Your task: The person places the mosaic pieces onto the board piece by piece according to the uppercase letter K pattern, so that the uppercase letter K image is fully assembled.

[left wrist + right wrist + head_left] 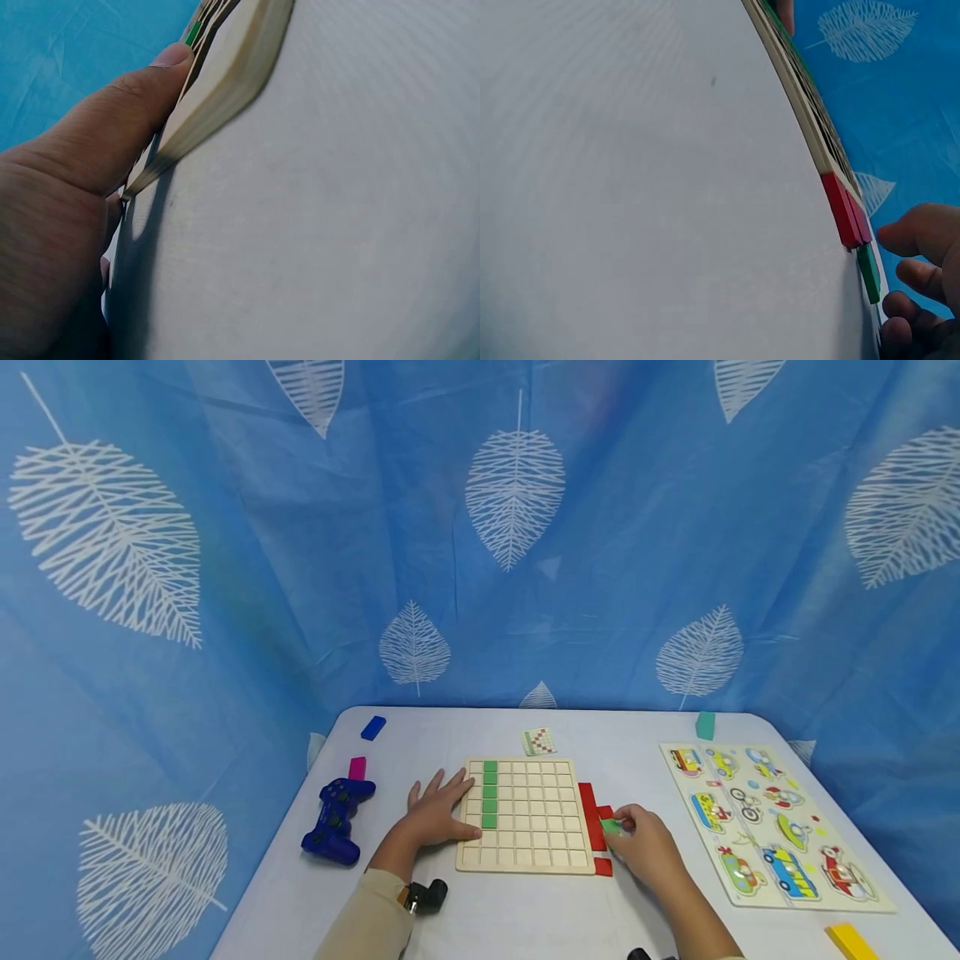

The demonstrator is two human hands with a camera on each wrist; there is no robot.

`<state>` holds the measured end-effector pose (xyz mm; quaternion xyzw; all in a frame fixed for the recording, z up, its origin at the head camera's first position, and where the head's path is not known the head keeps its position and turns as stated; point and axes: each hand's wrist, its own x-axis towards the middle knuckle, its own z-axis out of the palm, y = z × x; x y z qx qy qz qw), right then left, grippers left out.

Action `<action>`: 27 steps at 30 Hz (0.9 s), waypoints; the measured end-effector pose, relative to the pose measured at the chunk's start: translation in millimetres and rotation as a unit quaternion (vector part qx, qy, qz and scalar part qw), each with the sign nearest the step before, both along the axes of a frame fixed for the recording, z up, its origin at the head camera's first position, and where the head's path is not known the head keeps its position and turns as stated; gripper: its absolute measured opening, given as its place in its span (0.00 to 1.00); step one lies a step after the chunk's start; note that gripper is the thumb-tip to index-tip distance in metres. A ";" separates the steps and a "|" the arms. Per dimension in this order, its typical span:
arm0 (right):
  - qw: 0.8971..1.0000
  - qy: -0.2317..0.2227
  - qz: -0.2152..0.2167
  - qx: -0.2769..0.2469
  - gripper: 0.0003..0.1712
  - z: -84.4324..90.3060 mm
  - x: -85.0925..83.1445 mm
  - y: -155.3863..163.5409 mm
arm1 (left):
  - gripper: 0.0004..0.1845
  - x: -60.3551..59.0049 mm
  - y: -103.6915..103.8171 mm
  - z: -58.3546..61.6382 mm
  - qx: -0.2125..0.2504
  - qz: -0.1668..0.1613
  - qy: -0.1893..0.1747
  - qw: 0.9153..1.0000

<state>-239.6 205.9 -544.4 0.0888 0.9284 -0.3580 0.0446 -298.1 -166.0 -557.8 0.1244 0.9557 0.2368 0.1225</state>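
**Right hand on a green piece beside the grid board**

The right hand [647, 843] curls its fingers [909, 234] round a small green piece [611, 827], which lies just off the right edge of the wooden grid board [525, 814]. That piece sits against a group of red pieces [591, 814] lined along the same edge, with one more red piece [603, 866] by the board's near right corner.

The left hand [435, 810] lies flat with fingers spread, pressing on the board's left edge; its thumb [127, 112] rests against the board's side. Inside the board, a column of green pieces [490, 793] fills the second column from the left.

Left of the board lie a dark blue game controller [336, 820], a pink block [357, 767] and a blue block [372, 727]. Behind the board is a small pattern card [538, 742]. Well to the right of the board lies a vehicle puzzle [772, 822], with a teal block [705, 725] behind it and a yellow block [851, 941] in front.
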 end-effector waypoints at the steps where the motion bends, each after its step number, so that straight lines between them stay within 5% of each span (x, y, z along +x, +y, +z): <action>1: 1.000 -0.002 0.003 0.004 0.24 -0.8 0.1 1.0 | 0.56 0.1 -0.1 0.3 0.001 0.000 -0.001 1.000; 13: 0.999 -0.030 0.028 0.016 0.28 -2.8 -0.6 9.1 | 0.57 0.0 -0.8 -2.2 0.003 0.000 0.001 1.000; 27: 0.997 -0.048 0.031 0.047 0.19 6.4 1.0 11.2 | 0.57 1.3 -0.4 2.2 0.011 0.001 0.004 1.000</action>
